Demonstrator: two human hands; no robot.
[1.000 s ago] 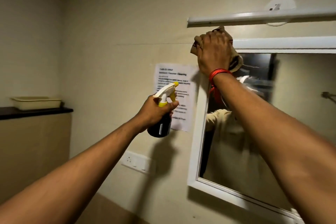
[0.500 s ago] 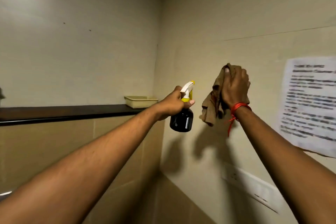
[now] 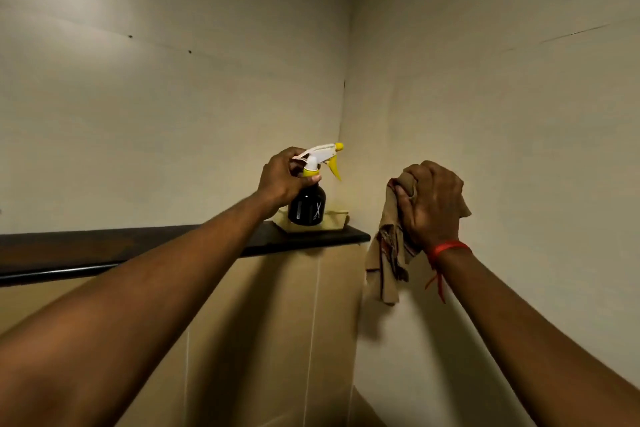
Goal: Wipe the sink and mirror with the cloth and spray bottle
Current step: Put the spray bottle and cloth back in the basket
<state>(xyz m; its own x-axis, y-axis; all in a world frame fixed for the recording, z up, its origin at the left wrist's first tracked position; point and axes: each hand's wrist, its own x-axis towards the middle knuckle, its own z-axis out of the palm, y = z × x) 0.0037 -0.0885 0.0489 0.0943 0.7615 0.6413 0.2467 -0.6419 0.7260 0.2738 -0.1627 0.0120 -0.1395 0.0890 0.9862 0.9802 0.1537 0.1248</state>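
My left hand [image 3: 282, 178] grips the neck of the spray bottle [image 3: 308, 206], a black bottle with a white and yellow trigger head. It hangs just in front of the yellowish tray on the dark ledge. My right hand [image 3: 431, 206], with a red thread at the wrist, is closed on the crumpled brown cloth [image 3: 384, 253], which hangs down beside the right wall. Neither the mirror nor the sink is in view.
A dark ledge [image 3: 138, 246] runs along the left wall into the corner, over beige tiles. A shallow yellowish tray [image 3: 334, 220] sits at its right end, partly behind the bottle. Bare cream walls meet at the corner [image 3: 346, 97].
The view has swung left, away from the mirror and the paper notice, to the room's corner. My right hand came down off the mirror with the cloth. The bottle moved toward the ledge's tray.
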